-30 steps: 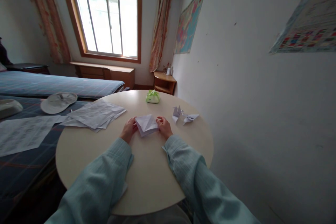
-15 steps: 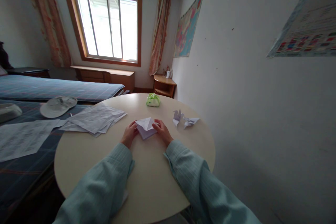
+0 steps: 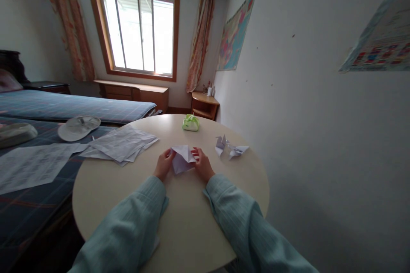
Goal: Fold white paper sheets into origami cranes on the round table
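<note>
A folded sheet of white paper (image 3: 182,163) is between my hands above the round table (image 3: 192,204), its upper flap partly lifted. My left hand (image 3: 164,164) pinches its left edge between thumb and fingers. At the right edge, my right hand (image 3: 203,164) has its fingers curled around the paper's corner. Two folded paper figures (image 3: 221,145), one with pointed upright parts and the other paper figure (image 3: 238,152) lying lower, rest to the right of my right hand.
A green-and-white tissue pack (image 3: 191,123) stands at the table's far side. Loose printed sheets (image 3: 123,143) lie at the left edge, overlapping toward the bed. On the bed are a light cap (image 3: 79,129) and another sheet (image 3: 32,166). The wall (image 3: 304,158) borders the right.
The paper's flap has risen and its shape has opened somewhat as both hands shifted on its edges. The whole view has moved slightly, so the scene sits farther right.
</note>
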The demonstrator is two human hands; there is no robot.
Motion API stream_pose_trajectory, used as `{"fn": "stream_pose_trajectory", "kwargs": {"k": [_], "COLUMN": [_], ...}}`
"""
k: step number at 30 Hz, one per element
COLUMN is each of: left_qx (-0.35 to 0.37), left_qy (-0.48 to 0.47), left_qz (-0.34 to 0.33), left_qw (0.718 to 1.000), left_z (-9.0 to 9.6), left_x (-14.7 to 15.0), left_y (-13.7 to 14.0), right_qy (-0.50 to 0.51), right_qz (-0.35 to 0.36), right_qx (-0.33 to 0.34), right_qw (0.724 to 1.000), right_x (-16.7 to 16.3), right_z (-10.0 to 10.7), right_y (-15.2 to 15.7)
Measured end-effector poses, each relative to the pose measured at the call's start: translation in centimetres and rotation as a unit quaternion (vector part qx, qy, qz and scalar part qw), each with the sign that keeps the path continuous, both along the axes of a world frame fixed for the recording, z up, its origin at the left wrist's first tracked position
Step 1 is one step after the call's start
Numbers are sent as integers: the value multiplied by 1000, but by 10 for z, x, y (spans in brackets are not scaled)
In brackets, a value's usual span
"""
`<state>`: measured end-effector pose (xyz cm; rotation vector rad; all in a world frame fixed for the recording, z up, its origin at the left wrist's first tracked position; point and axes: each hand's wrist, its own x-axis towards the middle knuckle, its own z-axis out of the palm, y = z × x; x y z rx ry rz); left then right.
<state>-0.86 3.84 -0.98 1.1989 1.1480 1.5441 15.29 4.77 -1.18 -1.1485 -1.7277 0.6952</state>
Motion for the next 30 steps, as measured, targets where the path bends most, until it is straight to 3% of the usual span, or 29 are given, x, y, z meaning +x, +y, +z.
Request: {"fn": "stream_pose_trajectory", "kwargs": {"k": [3,5,8,10,13,16,20,23,30], "left_qx": [58,128,200,225,237,191,99,89,110], "left_qy": [126,234,347,396,454,467,396,328,350], "left_qz": [85,157,193,165,20,-50,-72,-107,-91], "left_qw": [987,951,896,875,859,862,910,934,926], "left_z": [2,6,16,22,22,13,-1,-8,-10], "left_x": [1,3,10,17,26,28,22,19,21], "left_y": [-4,-11,-24,-32,-38,-34,-25,-21,-18], "right_qy": [-53,-89,-123,-128,-122,-114,-115,-115,-144], "right_qz": [-54,-85,-110,-113,-110,-106,-104,-119,-167], "right_qx": [9,10,8,10,17,13,18,40,37], "right_qw": [997,992,986,985,986,988,988,985,975], "right_x": [4,5,6,5,5,5,6,6,5], "right_z": [4,7,9,8,6,4,2,4,11], "right_y": [-2,-4,-6,-6,-5,-3,-1,-1,-5]}}
